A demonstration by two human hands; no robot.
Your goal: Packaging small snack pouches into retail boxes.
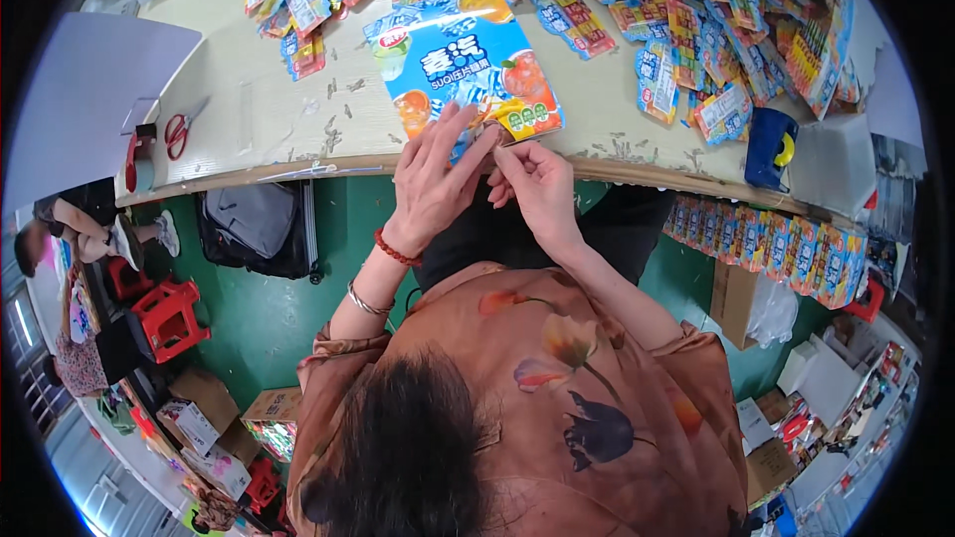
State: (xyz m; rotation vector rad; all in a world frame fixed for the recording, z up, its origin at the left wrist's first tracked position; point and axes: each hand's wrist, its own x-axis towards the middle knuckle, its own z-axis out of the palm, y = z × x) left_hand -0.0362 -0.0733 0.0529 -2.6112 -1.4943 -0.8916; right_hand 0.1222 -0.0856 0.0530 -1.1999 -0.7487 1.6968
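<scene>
A blue printed carton (453,50) with orange and green fruit and drink pictures lies at the table's front edge, tilted slightly. My left hand (430,177) rests over its near edge, fingers stretched out across the printed face. Close beside it, my right hand (542,182) has thumb and forefinger pinched together at the carton's near edge. Whatever the pinch holds is too small to make out. Behind the carton, many small colourful packets (569,20) are heaped, some touching its far side.
Red-handled scissors (177,135) and a red tape dispenser (139,157) lie at the table's left. A blue tape dispenser (771,147) stands at the right front edge. Small brown scraps (333,129) dot the tabletop (239,70). Packed cartons (771,244) line up below right; a backpack (254,224) stands below left.
</scene>
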